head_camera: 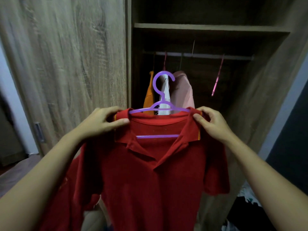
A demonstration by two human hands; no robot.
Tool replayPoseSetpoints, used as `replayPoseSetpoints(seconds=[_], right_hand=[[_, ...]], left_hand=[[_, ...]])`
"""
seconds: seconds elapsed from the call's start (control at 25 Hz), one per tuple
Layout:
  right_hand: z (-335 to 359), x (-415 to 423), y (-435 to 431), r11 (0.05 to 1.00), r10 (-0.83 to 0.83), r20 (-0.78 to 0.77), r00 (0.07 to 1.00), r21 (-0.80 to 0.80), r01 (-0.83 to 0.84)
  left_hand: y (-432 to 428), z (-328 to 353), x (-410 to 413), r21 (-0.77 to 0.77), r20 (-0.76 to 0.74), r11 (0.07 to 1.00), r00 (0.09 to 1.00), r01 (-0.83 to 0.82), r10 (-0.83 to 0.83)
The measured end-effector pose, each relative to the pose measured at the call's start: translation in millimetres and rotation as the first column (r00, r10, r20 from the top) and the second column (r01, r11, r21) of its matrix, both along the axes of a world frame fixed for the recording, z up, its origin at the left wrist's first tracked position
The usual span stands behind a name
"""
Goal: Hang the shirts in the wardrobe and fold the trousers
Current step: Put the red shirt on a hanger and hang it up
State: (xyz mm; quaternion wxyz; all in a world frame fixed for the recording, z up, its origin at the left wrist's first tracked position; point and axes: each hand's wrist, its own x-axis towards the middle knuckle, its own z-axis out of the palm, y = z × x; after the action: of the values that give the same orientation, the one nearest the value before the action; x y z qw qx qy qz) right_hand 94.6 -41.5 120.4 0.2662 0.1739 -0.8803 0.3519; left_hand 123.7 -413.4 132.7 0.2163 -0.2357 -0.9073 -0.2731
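While our left hand (pixel 101 122) pinches one shoulder of the red polo shirt (pixel 150 172) at its collar, our right hand (pixel 211 124) pinches the other shoulder the same way, thumbs in front and fingers curled behind the cloth. Between our hands the shirt hangs on a purple hanger (pixel 160 104), whose crossbar shows through the open neck and whose hook rises upright above the collar. Below our hands the shirt's body and short sleeves drop freely, front side toward us, collar spread open. Beyond our hands stands the open wardrobe (pixel 260 114), and just behind the hook we see an orange garment (pixel 149 95), a white one (pixel 165 97) and a pink shirt (pixel 183 90) hanging close together on the rail (pixel 200 55). Farther right of our right hand, a pink hanger (pixel 217 77) dangles from the same rail, well apart from the clothes. Above the rail runs a shelf (pixel 208 28). Left of our left hand stands the wooden wardrobe door (pixel 66 64).
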Motion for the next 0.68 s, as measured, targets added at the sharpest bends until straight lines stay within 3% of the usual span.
replayPoseSetpoints(seconds=[0.08,0.2,0.36,0.44,0.52,0.68], right_hand=[[1,-6,4,0.996,0.077,0.009,0.997,-0.04,-0.077],[-4,-6,13,0.981,0.157,0.026,0.987,-0.122,-0.153],[-4,-24,38,0.981,0.129,0.04,0.991,-0.153,-0.122],[-1,-43,55,0.992,0.069,0.069,0.995,-0.112,-0.061],[6,-63,68,0.994,-0.036,0.1,0.994,-0.097,0.046],[33,-107,84,0.907,-0.304,0.137,0.943,-0.262,0.33]], left_hand=[[14,16,3,-0.029,0.144,0.992,0.983,0.119,-0.113],[35,31,14,0.163,0.441,0.934,0.823,0.319,-0.358],[83,25,20,0.328,0.399,0.883,0.797,0.337,-0.453],[114,23,8,0.388,0.382,0.889,0.836,0.241,-0.394],[151,20,-4,0.323,0.356,0.942,0.91,0.093,-0.212],[235,8,-27,0.332,0.342,0.936,0.94,-0.12,-0.001]])
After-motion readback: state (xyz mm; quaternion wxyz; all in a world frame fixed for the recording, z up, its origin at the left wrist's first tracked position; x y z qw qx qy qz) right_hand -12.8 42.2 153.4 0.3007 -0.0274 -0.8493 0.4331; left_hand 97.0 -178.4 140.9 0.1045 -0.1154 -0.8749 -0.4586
